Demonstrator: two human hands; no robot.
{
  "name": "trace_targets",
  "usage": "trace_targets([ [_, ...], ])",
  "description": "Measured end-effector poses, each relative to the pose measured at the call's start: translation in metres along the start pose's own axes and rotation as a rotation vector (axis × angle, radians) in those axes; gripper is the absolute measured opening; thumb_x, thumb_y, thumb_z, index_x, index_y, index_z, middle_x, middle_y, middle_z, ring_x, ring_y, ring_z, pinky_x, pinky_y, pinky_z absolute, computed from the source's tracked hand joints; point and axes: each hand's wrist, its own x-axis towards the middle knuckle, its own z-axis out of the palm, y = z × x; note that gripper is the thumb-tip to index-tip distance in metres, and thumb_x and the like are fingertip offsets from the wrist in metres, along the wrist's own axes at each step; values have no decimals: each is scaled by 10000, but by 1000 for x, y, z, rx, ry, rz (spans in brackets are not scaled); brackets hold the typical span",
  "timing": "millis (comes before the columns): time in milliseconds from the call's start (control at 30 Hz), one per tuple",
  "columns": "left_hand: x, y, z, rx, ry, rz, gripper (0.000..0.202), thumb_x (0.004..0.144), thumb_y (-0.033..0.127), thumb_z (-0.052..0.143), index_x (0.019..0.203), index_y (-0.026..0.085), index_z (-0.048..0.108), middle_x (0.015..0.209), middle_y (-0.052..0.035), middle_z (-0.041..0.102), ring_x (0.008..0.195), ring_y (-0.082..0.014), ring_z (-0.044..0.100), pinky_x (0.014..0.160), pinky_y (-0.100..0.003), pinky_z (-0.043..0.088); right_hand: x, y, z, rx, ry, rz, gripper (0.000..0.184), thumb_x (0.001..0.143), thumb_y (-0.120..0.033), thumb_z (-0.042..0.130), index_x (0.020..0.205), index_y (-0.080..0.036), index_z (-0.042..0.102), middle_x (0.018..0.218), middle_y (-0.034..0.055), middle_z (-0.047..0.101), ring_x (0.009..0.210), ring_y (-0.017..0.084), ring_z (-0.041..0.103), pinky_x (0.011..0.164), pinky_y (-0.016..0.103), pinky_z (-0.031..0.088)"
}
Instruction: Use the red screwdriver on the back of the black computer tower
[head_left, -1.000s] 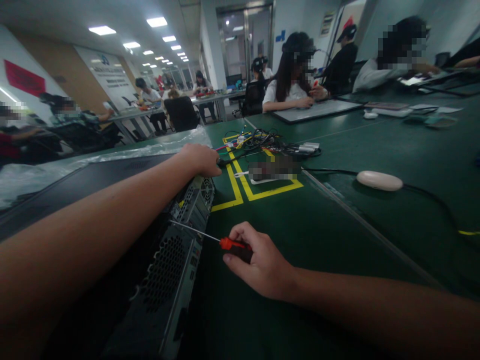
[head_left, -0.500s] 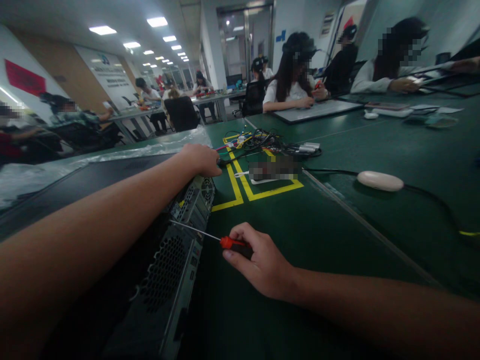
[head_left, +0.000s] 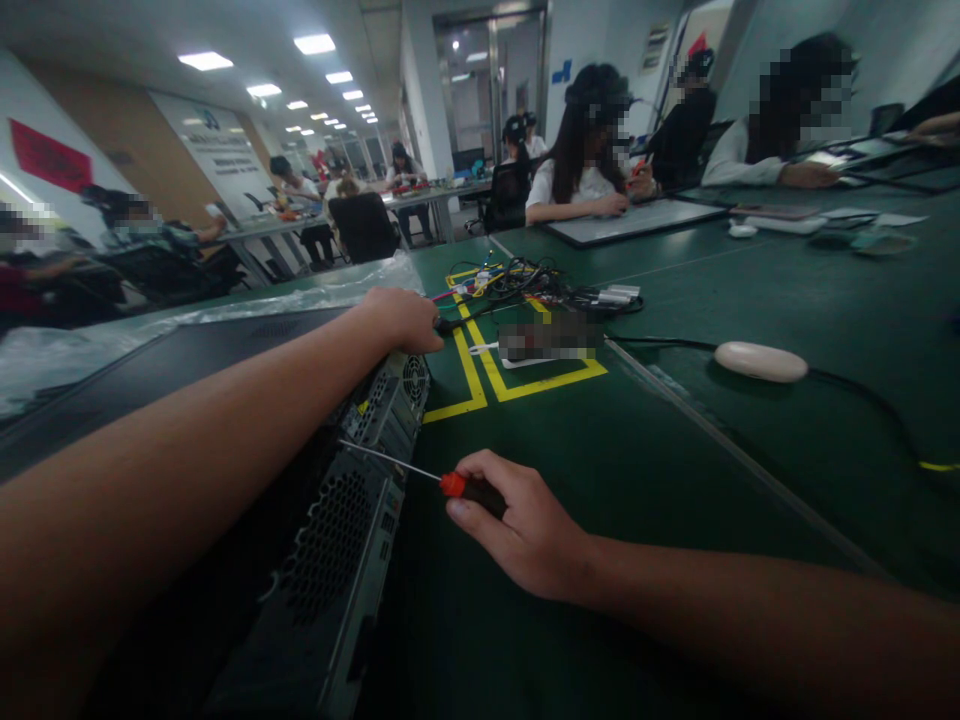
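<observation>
A computer case (head_left: 330,560) lies on its side at the left, its back panel with round vent holes and ports facing the right. Over the far top corner of that case my left hand (head_left: 397,318) is closed, its fingertips partly hidden. A screwdriver (head_left: 454,486) with a red and black handle is gripped in my right hand (head_left: 529,525), thumb and forefinger along the handle. The thin shaft points left and its tip meets the back panel near the slot covers. What the tip touches is too small and dark to make out.
Tangled cables (head_left: 525,280) lie beyond the case on the green table (head_left: 675,480). Yellow tape (head_left: 555,380) marks the surface around a blurred-out object (head_left: 547,338). A white oval piece (head_left: 761,362) sits on a black cord. Clear plastic wrap (head_left: 45,370) lies behind the case. Other people work across the table.
The screwdriver's handle has turned a little in my right hand, whose fingers shifted slightly. Its tip stays at the same spot, and my left hand has not moved.
</observation>
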Motion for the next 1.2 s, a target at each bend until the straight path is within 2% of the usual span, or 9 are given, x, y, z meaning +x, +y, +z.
trace_targets([
  [300,1,0,1,-20,9,-17,660,884,612,574,1460,310,684,1457,-138,702,1302,-407,635,1033,-516,522,2,-1,-2,-40,12,-42,75,993,-248,633,1032,-189,661,909,15,648,798,169,602,734,300,453],
  [600,-1,1,-1,3,0,-30,654,897,613,555,1454,295,684,1471,-134,694,1294,-389,642,1013,-484,532,1,3,0,-38,19,-83,82,1002,-238,630,1047,-183,672,907,11,654,792,160,606,730,280,454],
  [833,-2,2,-1,9,-7,-9,660,917,577,518,1457,233,680,1476,-178,681,1299,-411,642,1009,-519,536,1,3,-1,-37,21,-82,103,1007,-247,626,1057,-174,678,909,18,655,791,167,608,731,287,458],
  [1200,1,0,1,5,5,8,666,914,566,523,1452,208,685,1458,-204,684,1289,-433,647,1000,-549,539,2,2,-1,-39,14,-88,112,1014,-238,610,1064,-165,678,906,16,651,790,161,598,732,288,446],
])
